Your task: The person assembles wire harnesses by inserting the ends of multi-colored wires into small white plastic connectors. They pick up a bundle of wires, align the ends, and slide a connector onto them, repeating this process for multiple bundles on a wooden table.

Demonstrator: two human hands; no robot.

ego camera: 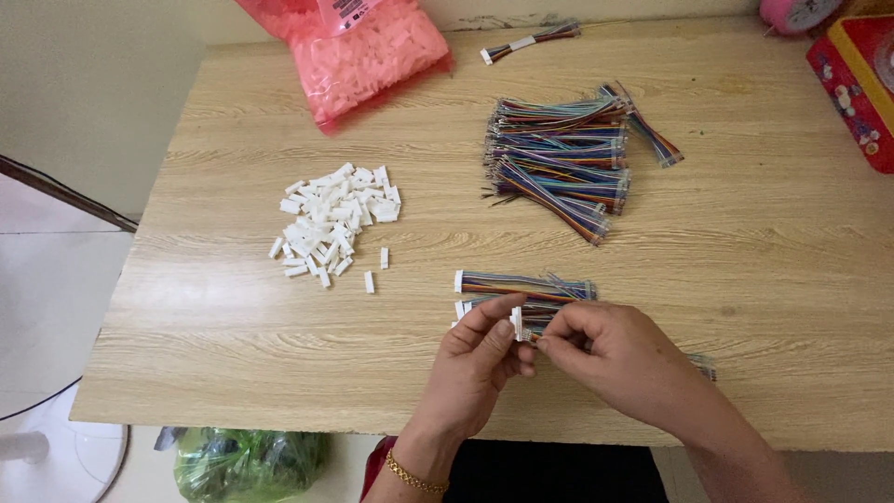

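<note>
Right now I am pinching a small white plastic connector housing [517,322] between the thumb and forefinger of my left hand [475,359], and my right hand [619,359] is meeting it from the other side, its fingertips closed on the end of a short ribbon of multicoloured wires [533,331] just where the wires reach the housing. Both grips are narrow and full: the left is holding the housing, the right is holding the wire end. The housing is sitting upright between the two thumbs, just above the near part of the pale wood-grain desk [764,279].

My left wrist is coming up from the near edge, palm turned inward, with a gold chain bracelet [414,475] around it. My right forearm is crossing in from the lower right, knuckles up, fingers curled.

Just beyond my fingers, a few finished wire ribbons with white ends [523,286] are lying flat on the desk. Farther back a large heap of loose multicoloured wire ribbons [563,158] is resting, and to the left a pile of loose white plastic housings [337,216] is spread out. A pink translucent bag of white parts [368,51] is lying at the far edge.
</note>
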